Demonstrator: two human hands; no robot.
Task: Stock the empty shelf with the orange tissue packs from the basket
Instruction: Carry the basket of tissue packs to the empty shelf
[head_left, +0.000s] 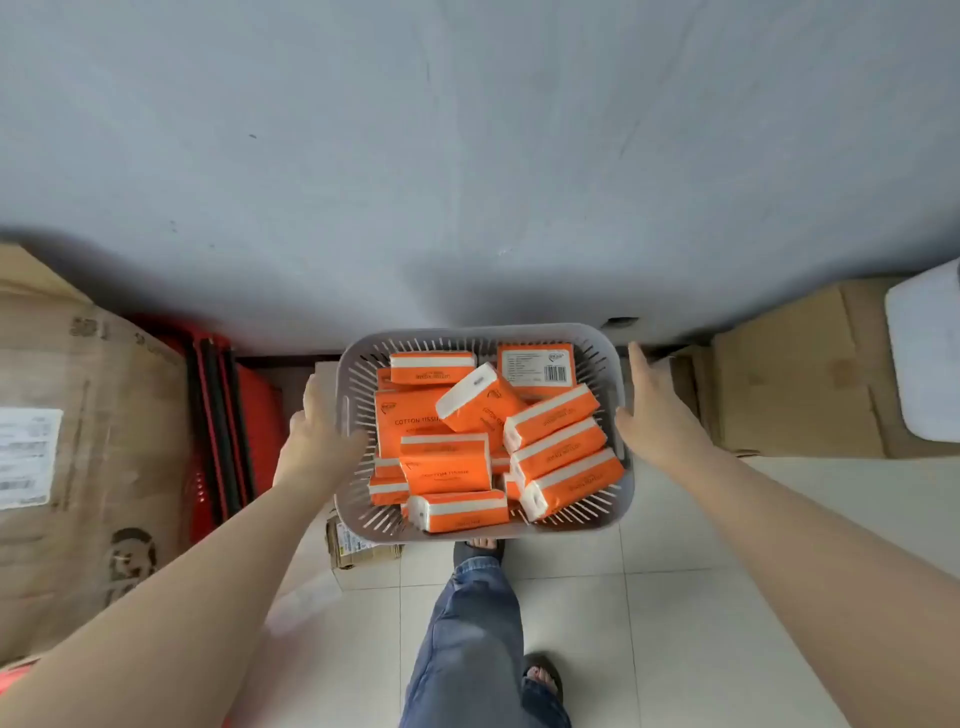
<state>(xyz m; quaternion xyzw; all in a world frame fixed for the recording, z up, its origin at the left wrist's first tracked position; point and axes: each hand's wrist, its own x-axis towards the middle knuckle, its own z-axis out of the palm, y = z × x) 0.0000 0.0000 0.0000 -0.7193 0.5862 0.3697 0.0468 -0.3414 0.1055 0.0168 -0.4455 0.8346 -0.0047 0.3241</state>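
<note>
Left fingers (313, 395) were straight and together, laid up along the left end wall of the basket (470, 329), thumb side over the rim. The left hand (317, 431) looked pressed flat there rather than hooked, though a true grip could not be made out. Right fingers (638, 364) were straight too, slightly apart and pointing away from the body, with the right hand (657, 410) just beside the right end wall; contact there could not be confirmed, so the left was judged the nearer one. The basket sat squarely between the two palms, its long axis running left to right from hand to hand, open top up at the camera. Inside, the orange tissue packs (447, 470) lay jumbled, most with long sides across the basket, a few tilted on edge. Straight ahead beyond the far rim spread the bare grey shelf (467, 156), so any pack had to travel forward and away. Outward from there: cardboard boxes (78, 415) and red baskets (223, 415) on the left, tiled floor (675, 571) below.
</note>
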